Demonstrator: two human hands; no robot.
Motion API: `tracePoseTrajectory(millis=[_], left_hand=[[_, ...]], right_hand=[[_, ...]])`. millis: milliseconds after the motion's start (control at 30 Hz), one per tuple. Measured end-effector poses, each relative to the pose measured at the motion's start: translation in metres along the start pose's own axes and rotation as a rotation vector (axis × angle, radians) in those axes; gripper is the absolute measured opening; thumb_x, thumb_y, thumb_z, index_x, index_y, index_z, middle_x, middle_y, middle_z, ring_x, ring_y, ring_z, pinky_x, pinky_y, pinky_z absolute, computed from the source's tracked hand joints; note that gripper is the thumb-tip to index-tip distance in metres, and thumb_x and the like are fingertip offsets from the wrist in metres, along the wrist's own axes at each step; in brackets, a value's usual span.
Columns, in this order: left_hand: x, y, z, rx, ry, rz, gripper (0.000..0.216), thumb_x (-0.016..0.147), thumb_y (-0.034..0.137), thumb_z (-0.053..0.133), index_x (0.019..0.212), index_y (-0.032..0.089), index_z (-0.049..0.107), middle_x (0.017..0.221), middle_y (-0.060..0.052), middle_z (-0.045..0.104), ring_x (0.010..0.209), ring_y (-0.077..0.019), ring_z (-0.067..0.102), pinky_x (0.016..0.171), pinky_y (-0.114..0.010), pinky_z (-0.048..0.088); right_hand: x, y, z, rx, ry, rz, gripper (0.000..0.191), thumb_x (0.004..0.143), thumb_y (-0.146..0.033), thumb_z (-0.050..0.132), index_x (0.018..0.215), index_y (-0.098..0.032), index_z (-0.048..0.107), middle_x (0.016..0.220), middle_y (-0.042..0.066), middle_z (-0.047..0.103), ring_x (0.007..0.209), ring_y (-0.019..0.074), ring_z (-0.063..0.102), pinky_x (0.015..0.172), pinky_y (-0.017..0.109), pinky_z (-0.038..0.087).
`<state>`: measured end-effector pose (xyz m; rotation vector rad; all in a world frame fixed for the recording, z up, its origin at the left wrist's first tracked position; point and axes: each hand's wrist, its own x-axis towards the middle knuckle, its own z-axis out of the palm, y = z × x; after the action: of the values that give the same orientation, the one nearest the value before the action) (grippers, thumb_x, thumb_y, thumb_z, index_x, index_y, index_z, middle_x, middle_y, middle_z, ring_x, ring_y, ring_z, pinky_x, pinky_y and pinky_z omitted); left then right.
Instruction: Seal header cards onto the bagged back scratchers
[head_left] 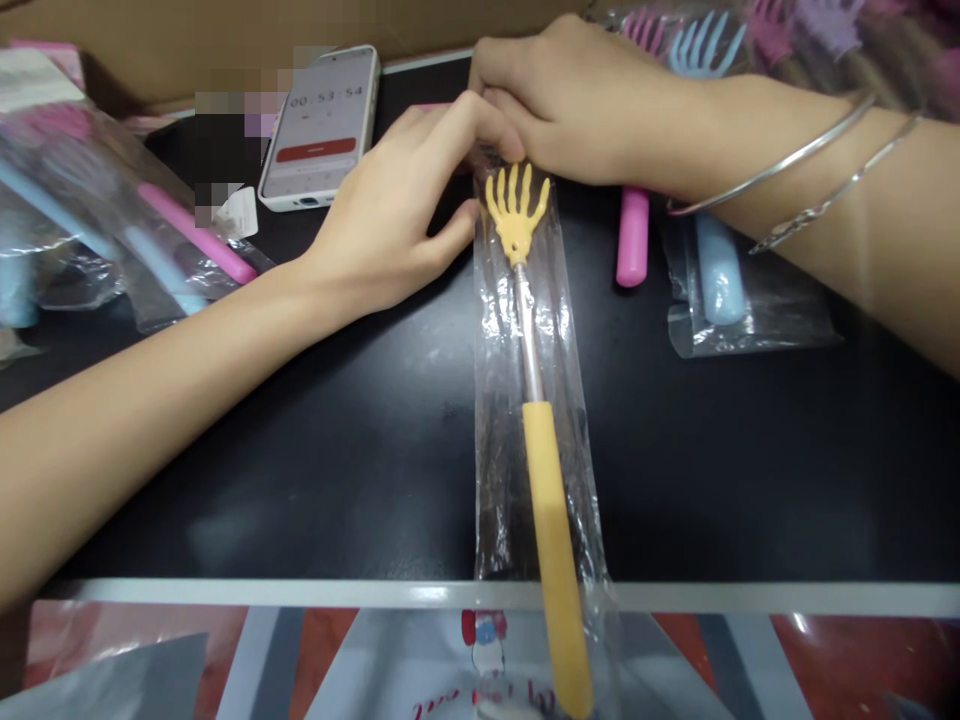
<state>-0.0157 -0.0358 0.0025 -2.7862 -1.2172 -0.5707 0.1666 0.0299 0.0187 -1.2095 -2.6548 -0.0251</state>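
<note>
A yellow back scratcher (551, 480) with a hand-shaped head and a metal rod lies inside a clear plastic bag (495, 400). Its handle end sticks out past the table's near edge. At the bag's top end, my left hand (405, 200) has its index finger bent over the plastic and its thumb at the bag's left side. My right hand (592, 105) meets it there from the right, fingers curled down on the same end. The right fingertips and the bag's top edge are mostly hidden between the hands.
A phone (322, 125) showing a timer lies behind my left hand. Bagged pink and blue back scratchers (135, 220) lie at left. At right are a pink handle (634, 235), a bagged blue scratcher (720, 270) and several more. Cardboard (427, 25) stands behind the black table (337, 450).
</note>
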Motion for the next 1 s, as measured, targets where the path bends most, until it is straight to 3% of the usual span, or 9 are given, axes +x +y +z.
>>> tracePoseTrajectory(millis=[133, 633, 1000], left_hand=[[0.001, -0.008, 0.007, -0.056, 0.070, 0.061, 0.046, 0.076, 0.014, 0.043, 0.120, 0.017, 0.055, 0.114, -0.006, 0.064, 0.112, -0.0232, 0.061, 0.097, -0.039, 0.049], [0.001, -0.009, 0.007, -0.024, 0.064, 0.054, 0.045, 0.078, 0.019, 0.044, 0.122, 0.016, 0.056, 0.112, -0.008, 0.063, 0.107, -0.0240, 0.060, 0.095, -0.041, 0.048], [0.002, -0.009, 0.005, -0.043, 0.032, 0.064, 0.043, 0.082, 0.018, 0.045, 0.124, 0.014, 0.054, 0.114, -0.007, 0.062, 0.107, -0.0227, 0.060, 0.094, -0.040, 0.049]], right_hand=[[0.000, -0.001, 0.000, -0.003, -0.003, 0.015, 0.049, 0.101, -0.031, 0.028, 0.138, -0.014, 0.056, 0.120, 0.013, 0.066, 0.122, 0.0398, 0.061, 0.099, 0.061, 0.048], [0.000, 0.000, -0.001, -0.008, -0.019, -0.003, 0.053, 0.102, -0.031, 0.024, 0.140, -0.008, 0.053, 0.132, 0.013, 0.061, 0.130, 0.0368, 0.055, 0.107, 0.057, 0.043], [0.007, 0.011, 0.006, -0.011, 0.021, -0.096, 0.053, 0.099, -0.033, 0.022, 0.130, -0.008, 0.057, 0.125, 0.011, 0.064, 0.119, 0.0333, 0.062, 0.102, 0.053, 0.049]])
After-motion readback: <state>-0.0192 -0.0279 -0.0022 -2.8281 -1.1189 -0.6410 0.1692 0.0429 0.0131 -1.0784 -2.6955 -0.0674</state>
